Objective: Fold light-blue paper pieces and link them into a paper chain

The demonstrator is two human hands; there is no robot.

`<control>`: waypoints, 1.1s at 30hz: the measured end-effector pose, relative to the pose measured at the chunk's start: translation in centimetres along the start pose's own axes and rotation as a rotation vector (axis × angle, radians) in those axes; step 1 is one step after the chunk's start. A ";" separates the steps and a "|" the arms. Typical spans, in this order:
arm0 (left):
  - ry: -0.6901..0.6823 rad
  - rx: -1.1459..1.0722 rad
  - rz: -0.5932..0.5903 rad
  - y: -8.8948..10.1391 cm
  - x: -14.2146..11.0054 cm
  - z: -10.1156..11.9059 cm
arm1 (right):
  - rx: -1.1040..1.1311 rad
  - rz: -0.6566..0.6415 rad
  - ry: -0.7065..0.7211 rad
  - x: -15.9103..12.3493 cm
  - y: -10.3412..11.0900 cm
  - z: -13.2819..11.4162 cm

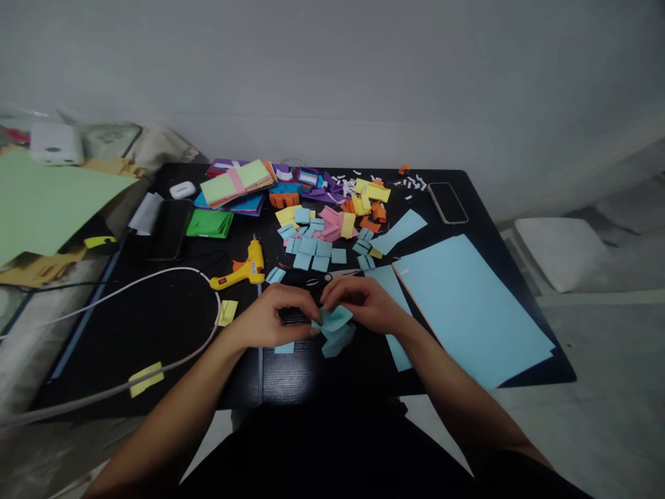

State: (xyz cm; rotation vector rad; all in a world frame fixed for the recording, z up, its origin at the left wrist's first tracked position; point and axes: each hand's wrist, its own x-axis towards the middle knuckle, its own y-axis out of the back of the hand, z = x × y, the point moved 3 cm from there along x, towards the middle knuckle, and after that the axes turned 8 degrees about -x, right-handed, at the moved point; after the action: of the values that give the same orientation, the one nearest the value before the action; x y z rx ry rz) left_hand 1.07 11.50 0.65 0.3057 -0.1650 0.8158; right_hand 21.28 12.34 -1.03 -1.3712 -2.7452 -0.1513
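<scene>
Both hands meet over the front middle of the black table. My left hand (276, 315) pinches the left edge of a light blue piece of paper (337, 319) between thumb and fingers. With curled fingers, my right hand (368, 303) grips the same paper from its upper right side. A second blue flap (339, 341) hangs below it; whether the two are joined I cannot tell. Under my left hand lies a small blue paper piece (284, 348). Scissors (332, 276) rest just beyond the fingers, partly hidden by my right hand.
A yellow glue gun (249, 265) stands left of the hands, near a looping white cable (215, 319). Beyond lie cut blue squares (309, 247), pink pieces (332, 223) and stacked coloured paper (237, 184). Large blue sheets (472, 312) and a phone (447, 203) are on the right.
</scene>
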 end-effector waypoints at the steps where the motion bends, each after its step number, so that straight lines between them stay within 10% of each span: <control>1: 0.005 -0.006 -0.007 0.0 0.0 0.0 | -0.022 -0.024 0.009 0.0 0.1 -0.2; 11: 0.045 -0.029 -0.087 -0.3 -0.2 0.1 | -0.396 -0.414 0.030 0.3 0.8 -3.3; 33: 0.243 -0.099 -0.037 -0.8 -0.1 -0.2 | -0.797 -0.128 0.285 -2.3 -1.0 -4.9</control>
State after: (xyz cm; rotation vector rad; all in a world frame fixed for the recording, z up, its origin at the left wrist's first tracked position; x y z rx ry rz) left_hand 1.62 11.00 0.32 0.1140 0.0280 0.7984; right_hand 21.92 9.36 3.58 -1.1358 -2.5987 -1.4437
